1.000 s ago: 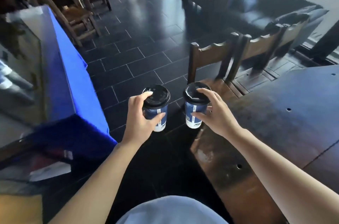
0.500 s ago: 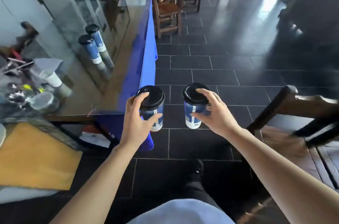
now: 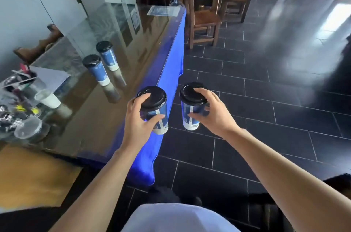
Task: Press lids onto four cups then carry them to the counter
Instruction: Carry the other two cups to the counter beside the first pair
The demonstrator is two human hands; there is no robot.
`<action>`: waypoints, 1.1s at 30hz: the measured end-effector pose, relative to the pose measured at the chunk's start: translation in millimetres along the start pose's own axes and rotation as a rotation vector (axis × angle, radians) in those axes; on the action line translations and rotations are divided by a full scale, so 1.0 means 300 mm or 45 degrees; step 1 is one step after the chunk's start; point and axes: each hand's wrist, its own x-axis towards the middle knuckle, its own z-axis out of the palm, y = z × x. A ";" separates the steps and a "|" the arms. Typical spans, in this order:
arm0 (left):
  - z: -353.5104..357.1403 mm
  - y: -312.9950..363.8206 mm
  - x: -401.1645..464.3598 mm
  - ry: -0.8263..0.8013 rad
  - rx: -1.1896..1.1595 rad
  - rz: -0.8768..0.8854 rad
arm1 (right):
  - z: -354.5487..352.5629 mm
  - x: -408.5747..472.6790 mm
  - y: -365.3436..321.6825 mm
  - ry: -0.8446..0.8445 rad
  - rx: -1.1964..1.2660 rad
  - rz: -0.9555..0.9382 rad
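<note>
Two bare arms reach forward from the bottom of the head view, each hand carrying a blue paper cup with a black lid. The left hand (image 3: pixel 139 118) grips the left cup (image 3: pixel 154 110), fingers curled round its side and one fingertip resting on the lid rim; this cup hangs above the near right edge of the counter (image 3: pixel 106 117). The right hand (image 3: pixel 210 112) grips the right cup (image 3: pixel 191 106) the same way, fingers over the lid and thumb across the side, held in the air above the dark tiled floor (image 3: pixel 266 98), just beside the counter's blue cloth skirt (image 3: pixel 171 64). The two held cups are near each other but apart.

Farther along the glossy counter top, two more lidded blue cups (image 3: pixel 96 69) stand upright, close together. At the near left of the counter sit a white cup (image 3: pixel 47 98) and a clear plastic lid (image 3: pixel 28 127) among blurred clutter. Wooden chairs (image 3: pixel 205 19) stand at the far end.
</note>
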 end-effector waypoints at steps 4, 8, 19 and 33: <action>0.088 -0.044 0.147 0.045 -0.049 -0.082 | 0.005 0.204 0.078 -0.072 0.031 -0.041; 0.159 -0.143 0.326 0.102 -0.061 -0.176 | 0.012 0.443 0.171 -0.133 0.042 -0.045; 0.281 -0.516 1.000 0.286 -0.026 -0.263 | 0.103 1.269 0.365 -0.306 -0.062 -0.041; 0.232 -0.816 1.482 0.599 0.100 -0.497 | 0.512 2.119 0.463 -0.739 0.058 -0.211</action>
